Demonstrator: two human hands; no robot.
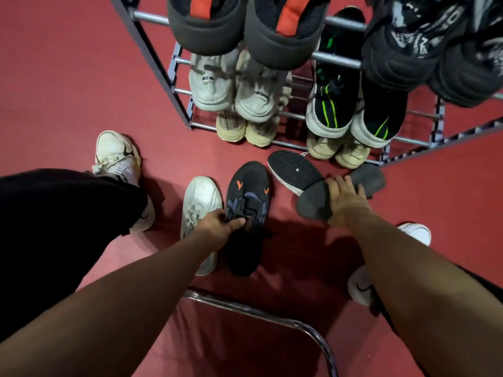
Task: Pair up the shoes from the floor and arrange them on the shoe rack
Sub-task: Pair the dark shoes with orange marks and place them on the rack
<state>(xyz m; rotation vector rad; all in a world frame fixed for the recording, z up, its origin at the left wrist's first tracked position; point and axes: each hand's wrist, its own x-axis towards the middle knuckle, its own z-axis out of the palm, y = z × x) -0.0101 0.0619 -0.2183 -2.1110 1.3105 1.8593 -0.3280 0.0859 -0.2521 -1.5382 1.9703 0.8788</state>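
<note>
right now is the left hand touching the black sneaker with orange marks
Touching: the head view shows the left hand gripping the black sneaker at its collar.

Both arms outstretched; left hand (217,227) fingers pinched, right hand (344,198) flat, palm down.

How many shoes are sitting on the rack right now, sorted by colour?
Black-and-red shoes: 2
Black shoes with grey pattern: 2
White shoes: 2
Black shoes with green stripes: 2
Beige shoes: 4
Total: 12
</note>
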